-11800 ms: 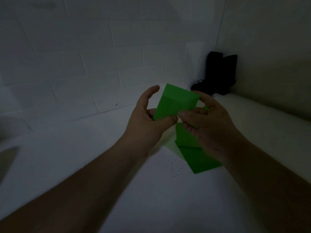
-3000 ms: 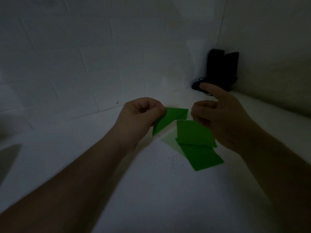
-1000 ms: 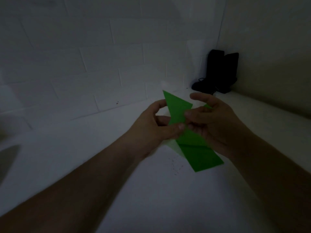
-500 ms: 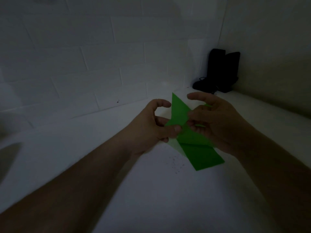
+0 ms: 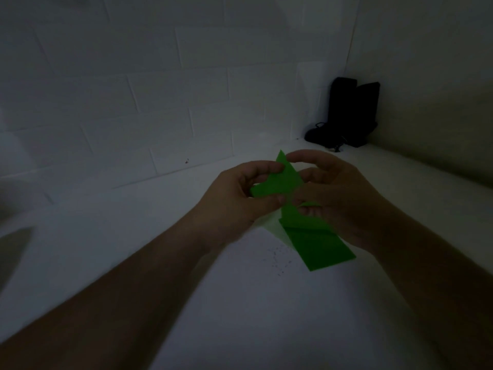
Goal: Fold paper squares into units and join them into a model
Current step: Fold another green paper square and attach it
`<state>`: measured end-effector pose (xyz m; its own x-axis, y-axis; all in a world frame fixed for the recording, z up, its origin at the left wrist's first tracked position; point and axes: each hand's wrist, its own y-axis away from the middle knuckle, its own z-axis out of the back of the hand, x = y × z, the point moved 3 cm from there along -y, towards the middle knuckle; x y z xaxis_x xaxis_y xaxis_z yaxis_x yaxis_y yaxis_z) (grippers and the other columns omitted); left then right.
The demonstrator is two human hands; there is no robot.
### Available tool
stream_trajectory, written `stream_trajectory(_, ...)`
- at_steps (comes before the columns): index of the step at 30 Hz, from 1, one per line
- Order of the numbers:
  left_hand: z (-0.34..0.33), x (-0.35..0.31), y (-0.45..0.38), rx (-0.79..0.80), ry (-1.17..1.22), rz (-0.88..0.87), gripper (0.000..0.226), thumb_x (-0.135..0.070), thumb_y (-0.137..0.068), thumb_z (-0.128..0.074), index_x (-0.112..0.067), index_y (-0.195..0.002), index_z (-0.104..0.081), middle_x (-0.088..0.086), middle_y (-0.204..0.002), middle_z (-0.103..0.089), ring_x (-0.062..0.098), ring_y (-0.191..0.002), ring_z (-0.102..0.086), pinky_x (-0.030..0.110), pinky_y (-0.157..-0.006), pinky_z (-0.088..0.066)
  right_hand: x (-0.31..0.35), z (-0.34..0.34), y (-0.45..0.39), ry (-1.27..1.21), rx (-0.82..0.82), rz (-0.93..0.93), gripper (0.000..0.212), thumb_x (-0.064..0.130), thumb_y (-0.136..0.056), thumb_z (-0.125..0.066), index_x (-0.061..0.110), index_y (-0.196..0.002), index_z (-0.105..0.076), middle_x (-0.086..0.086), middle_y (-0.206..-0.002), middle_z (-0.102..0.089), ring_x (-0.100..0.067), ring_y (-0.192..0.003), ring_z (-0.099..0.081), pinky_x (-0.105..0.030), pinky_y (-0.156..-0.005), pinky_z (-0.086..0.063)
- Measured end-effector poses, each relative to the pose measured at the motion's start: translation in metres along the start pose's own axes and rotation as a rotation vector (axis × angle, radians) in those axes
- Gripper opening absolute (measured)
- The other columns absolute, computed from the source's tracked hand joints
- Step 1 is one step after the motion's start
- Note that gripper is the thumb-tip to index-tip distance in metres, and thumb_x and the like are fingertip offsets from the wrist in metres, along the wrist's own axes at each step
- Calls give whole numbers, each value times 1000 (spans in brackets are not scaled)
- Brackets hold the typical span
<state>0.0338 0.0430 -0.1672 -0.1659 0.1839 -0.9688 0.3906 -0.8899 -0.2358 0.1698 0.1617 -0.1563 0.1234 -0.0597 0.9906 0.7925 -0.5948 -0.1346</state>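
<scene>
White brick wall stands behind a white table. Left hand and right hand both pinch a green folded paper above green sheets

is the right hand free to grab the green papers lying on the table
Probably not yet: the right hand and left hand both pinch the folded green piece. The green papers lie uncovered just below it.

Green paper stack partly behind right hand; forearms cropped
</scene>
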Motion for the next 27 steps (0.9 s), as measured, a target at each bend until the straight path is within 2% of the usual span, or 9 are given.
stream_trajectory(4, -1, 3, 1, 21, -31, 4, 43, 6, -87, -73, -11, -126, -67, 6, -119, -75, 27, -107, -73, 43, -95, -59, 0, 1, 1, -23, 2, 0, 42, -6, -87, -66, 20, -120, -68, -10, -85, -69, -25, -76, -63, -42, -75, -51)
stream_trajectory(6, -1, 3, 1, 19, -31, 7, 40, 4, -89, -71, -10, -126, -67, 5, -115, -76, 22, -101, -74, 37, -89, -60, 0, 1, 2, -8, 13, 1, 40, 2, -85, -71, 22, -120, -68, -6, -84, -69, -20, -74, -65, -40, -75, -52)
stream_trajectory(8, -1, 1, 0, 1, -66, -7, 34, -2, -94, -69, -12, -126, -68, 3, -109, -77, 17, -93, -74, 32, -81, -59, 1, 2, 2, 31, 13, -11, 47, 15, -75, -77, 26, -120, -68, -4, -87, -72, -19, -76, -68, -41, -76, -54)
stream_trajectory(10, 0, -1, 1, -13, -105, -16, 30, -17, -95, -67, -17, -125, -69, 4, -108, -77, 21, -95, -73, 40, -85, -58, -1, 2, 2, 93, 19, -13, 53, 23, -69, -80, 32, -120, -67, -4, -96, -75, -22, -83, -72, -44, -79, -56)
stream_trajectory(12, 0, -2, 1, -23, -119, -14, 34, -28, -90, -62, -21, -123, -70, 4, -107, -76, 22, -96, -73, 44, -89, -57, -2, 0, 2, 127, 21, 12, 52, 20, -73, -83, 34, -119, -67, -7, -102, -75, -25, -84, -71, -44, -77, -55)
stream_trajectory(15, 1, -3, 1, -40, -122, -25, 34, -29, -89, -59, -22, -120, -71, 1, -109, -76, 24, -96, -73, 47, -90, -56, -4, 1, 2, 97, 10, 29, 48, 2, -84, -77, 30, -121, -67, -11, -98, -74, -25, -77, -65, -42, -72, -51)
stream_trajectory(17, 2, -3, 1, -51, -119, -46, 30, -25, -91, -60, -20, -118, -72, 1, -108, -76, 24, -94, -73, 42, -86, -57, -4, 1, 2, 46, 37, 14, 50, 2, -82, -76, 30, -122, -67, -13, -100, -73, -27, -80, -65, -45, -77, -51)
stream_trajectory(21, 3, -3, 2, -80, -110, -77, 25, -3, -96, -63, -16, -114, -74, 4, -102, -77, 16, -87, -73, 22, -74, -54, -3, 0, 2, 14, 56, -10, 60, 18, -68, -81, 34, -124, -66, -6, -106, -74, -29, -96, -72, -52, -90, -57)
stream_trajectory(27, 4, -2, 3, -79, -145, -106, 26, -17, -85, -67, -20, -108, -76, -1, -96, -77, 17, -86, -72, 22, -76, -54, -1, 6, 0, -78, 41, -29, 43, 25, -75, -75, 29, -118, -70, -9, -115, -72, -32, -106, -70, -48, -93, -56)
